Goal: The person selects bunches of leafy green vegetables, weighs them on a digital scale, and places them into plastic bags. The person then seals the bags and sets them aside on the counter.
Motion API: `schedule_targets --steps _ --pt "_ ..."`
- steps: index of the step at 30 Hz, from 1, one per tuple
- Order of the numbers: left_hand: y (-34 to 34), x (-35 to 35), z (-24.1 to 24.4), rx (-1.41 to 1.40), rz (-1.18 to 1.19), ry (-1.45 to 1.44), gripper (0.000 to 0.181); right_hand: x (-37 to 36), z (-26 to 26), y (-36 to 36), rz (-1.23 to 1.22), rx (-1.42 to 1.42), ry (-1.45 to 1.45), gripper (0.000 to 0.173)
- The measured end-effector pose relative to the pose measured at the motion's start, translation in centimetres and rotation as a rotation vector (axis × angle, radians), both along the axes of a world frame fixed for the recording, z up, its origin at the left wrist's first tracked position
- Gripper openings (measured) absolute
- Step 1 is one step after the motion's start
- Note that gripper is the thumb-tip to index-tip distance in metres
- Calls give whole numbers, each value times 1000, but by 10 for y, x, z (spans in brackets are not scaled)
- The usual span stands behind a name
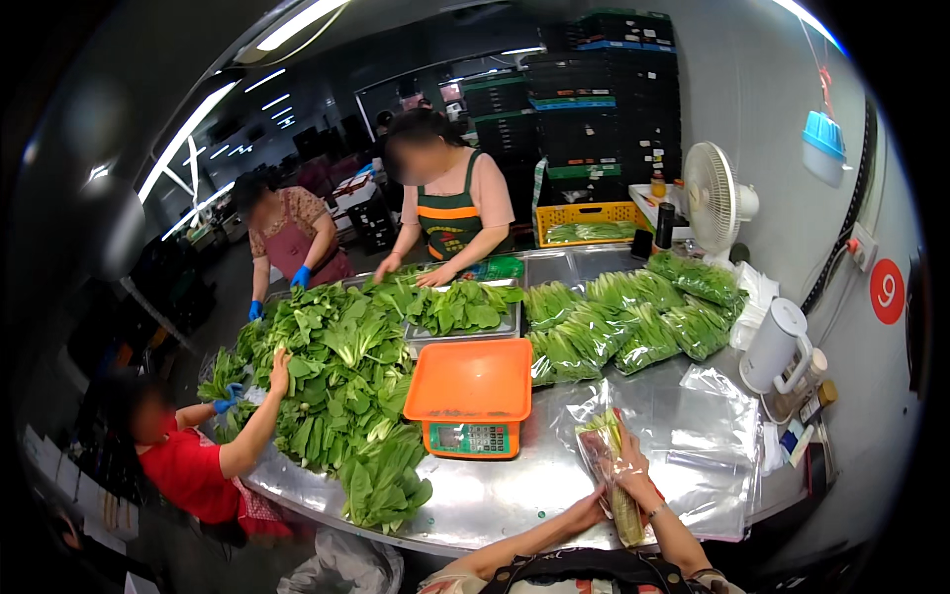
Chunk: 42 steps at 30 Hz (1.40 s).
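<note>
A clear plastic bag of green vegetables [628,521], long and narrow, lies slantwise between my hands near the table's front edge. My right hand [631,468] grips its upper part from the right. Around its lower left side, my left hand [591,511] holds on, with the fingers partly hidden by the bag. Loose film flares at the bag's far end. Just right of my hands is a stack of flat clear plastic bags [705,431]. To the left stands an orange digital scale [469,382] with nothing on its pan.
Filled bags of greens [586,334] lie beyond my hands. A heap of loose leafy greens [334,371] covers the table's left. Three co-workers stand around it, one by a metal tray of greens [460,312]. An electric kettle [773,345] and a fan [709,197] stand right.
</note>
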State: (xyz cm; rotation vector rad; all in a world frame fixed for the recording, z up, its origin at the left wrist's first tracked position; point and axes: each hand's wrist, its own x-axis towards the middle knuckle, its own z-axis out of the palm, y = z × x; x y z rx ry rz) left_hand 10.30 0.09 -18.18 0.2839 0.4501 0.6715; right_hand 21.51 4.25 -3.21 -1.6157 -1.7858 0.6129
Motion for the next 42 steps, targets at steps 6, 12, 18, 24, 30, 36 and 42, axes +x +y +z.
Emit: schedule_targets --steps 6,12,18,24,30,36,42 --pt "6 -29 33 141 83 310 75 8 23 -2 -27 272 56 84" --pt "4 -1 56 -58 -9 -37 89 -21 -7 15 122 -6 -199 78" --pt "-7 -50 79 842 -325 1279 59 -21 -40 27 21 93 -154 69" --pt "15 4 192 1625 225 1627 58 -19 -56 8 88 268 -277 65" --pt "51 25 104 1913 -31 1566 34 -28 -30 1 123 79 -544 58" --pt "16 70 178 1768 -218 940 15 -21 -32 19 209 295 -454 72" --pt "25 69 180 1545 -206 1088 27 -23 -17 34 113 -137 -375 71"
